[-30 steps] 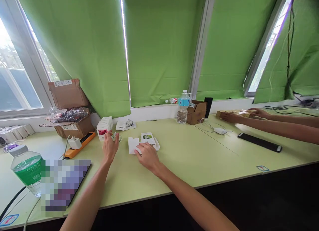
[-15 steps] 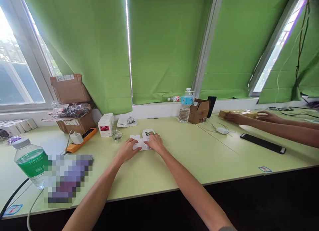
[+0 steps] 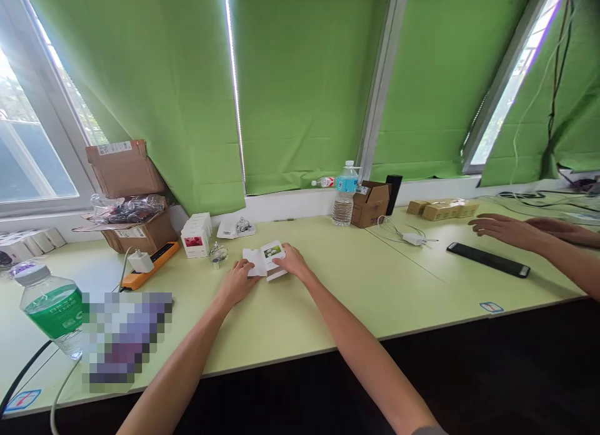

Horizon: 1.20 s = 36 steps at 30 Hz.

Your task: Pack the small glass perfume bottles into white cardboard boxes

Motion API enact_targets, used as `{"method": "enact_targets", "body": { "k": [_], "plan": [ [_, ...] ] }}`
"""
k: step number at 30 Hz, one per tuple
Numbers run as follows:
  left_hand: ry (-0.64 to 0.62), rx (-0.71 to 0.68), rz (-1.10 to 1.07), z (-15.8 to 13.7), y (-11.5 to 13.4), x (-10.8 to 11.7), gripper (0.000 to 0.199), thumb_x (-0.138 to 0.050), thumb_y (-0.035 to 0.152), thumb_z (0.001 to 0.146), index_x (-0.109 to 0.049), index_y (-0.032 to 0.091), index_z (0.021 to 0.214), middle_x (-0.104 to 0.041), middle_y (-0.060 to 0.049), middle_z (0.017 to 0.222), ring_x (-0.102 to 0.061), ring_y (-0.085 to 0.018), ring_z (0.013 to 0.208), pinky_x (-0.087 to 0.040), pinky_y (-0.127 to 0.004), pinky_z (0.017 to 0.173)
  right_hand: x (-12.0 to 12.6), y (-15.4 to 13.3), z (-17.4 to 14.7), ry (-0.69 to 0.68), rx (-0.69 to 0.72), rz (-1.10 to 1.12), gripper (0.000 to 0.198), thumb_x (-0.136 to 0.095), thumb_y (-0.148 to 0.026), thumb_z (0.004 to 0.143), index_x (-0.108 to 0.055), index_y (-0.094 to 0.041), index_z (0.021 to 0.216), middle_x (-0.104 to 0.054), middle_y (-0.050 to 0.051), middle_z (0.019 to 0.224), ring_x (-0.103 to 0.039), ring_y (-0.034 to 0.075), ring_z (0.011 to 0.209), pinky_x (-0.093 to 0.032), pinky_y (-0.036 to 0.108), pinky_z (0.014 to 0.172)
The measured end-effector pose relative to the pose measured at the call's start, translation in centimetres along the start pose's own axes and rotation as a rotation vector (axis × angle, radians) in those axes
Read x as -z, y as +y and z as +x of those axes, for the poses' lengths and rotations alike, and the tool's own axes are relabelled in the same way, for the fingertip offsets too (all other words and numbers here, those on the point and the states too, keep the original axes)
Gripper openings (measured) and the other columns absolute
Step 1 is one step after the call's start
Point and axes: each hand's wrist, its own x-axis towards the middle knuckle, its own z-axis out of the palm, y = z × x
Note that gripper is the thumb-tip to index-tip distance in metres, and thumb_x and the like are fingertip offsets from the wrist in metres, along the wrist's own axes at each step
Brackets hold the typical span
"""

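Note:
A small white box (image 3: 274,252) with a green picture on its face is between my two hands on the table, and a white flap spreads out on its left. My left hand (image 3: 238,282) grips that flap between thumb and fingers. At the box's right side, my right hand (image 3: 294,262) is closed around the edge, its thumb on the printed face. Up and left of my left hand lies a small clear glass-like object (image 3: 218,254). Beside it is a row of white boxes (image 3: 195,236), the front one bearing a red picture.
A co-worker's hands (image 3: 509,230) hover at right near yellow boxes (image 3: 440,209) and a black phone-like slab (image 3: 487,260). Left are a green-labelled bottle (image 3: 55,310), an orange power strip (image 3: 152,266) and a carton (image 3: 135,232). A water bottle (image 3: 344,197) stands at the back.
The white box has gone from lying flattened to a fuller shape, its picture more exposed, as my right hand moved to its side. The co-worker's hands have left the yellow boxes.

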Motion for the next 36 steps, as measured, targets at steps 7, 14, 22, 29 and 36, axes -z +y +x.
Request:
{"method": "enact_targets", "body": {
  "k": [7, 14, 22, 29, 36],
  "plan": [
    [-0.007, -0.016, 0.017, 0.0, 0.1, 0.4, 0.034, -0.052, 0.042, 0.084, -0.061, 0.020, 0.108, -0.060, -0.009, 0.115, -0.045, -0.027, 0.115, -0.037, -0.036, 0.091, -0.4, 0.7, 0.2, -0.143, -0.119, 0.272, 0.094, -0.075, -0.029, 0.059, -0.030, -0.016, 0.139, -0.058, 0.013, 0.120, -0.061, 0.023, 0.094, -0.048, 0.024, 0.062],
    [-0.002, 0.003, -0.045, -0.1, 0.3, 0.4, 0.025, -0.056, 0.037, 0.080, -0.066, 0.022, 0.097, -0.065, -0.009, 0.106, -0.049, -0.029, 0.110, -0.036, -0.039, 0.092, 1.0, -0.2, -1.0, -0.272, -0.099, 0.538, 0.074, -0.077, -0.021, 0.061, -0.047, -0.015, 0.128, -0.065, 0.012, 0.107, -0.064, 0.021, 0.084, -0.050, 0.025, 0.061],
    [0.078, 0.162, -0.273, 0.9, 0.5, 1.5, 0.034, -0.038, 0.038, 0.089, -0.066, 0.019, 0.087, -0.069, -0.010, 0.093, -0.060, -0.024, 0.089, -0.042, -0.036, 0.081, 2.4, -1.1, -2.1, -0.402, -0.055, 0.767, 0.043, -0.076, -0.023, 0.066, -0.062, -0.013, 0.105, -0.067, 0.011, 0.106, -0.065, 0.020, 0.088, -0.053, 0.026, 0.069],
    [-0.029, 0.257, -0.737, -0.3, 2.2, 3.3, 0.053, -0.041, 0.061, 0.083, -0.061, 0.014, 0.100, -0.070, -0.009, 0.091, -0.062, -0.017, 0.069, -0.045, -0.026, 0.058, 2.8, -1.8, -3.2, -0.445, -0.059, 0.785, 0.045, -0.075, -0.031, 0.070, -0.059, -0.014, 0.108, -0.067, 0.012, 0.106, -0.065, 0.020, 0.089, -0.054, 0.027, 0.071],
    [-0.161, 0.274, -0.998, -1.4, 3.2, 4.9, 0.054, -0.059, 0.055, 0.075, -0.056, 0.017, 0.114, -0.069, -0.010, 0.098, -0.065, -0.022, 0.082, -0.051, -0.029, 0.061, 3.4, -2.7, -4.6, -0.698, 0.039, 0.642, 0.038, -0.070, -0.040, 0.075, -0.064, -0.015, 0.102, -0.068, 0.009, 0.101, -0.065, 0.018, 0.086, -0.054, 0.028, 0.075]
  ]
}}
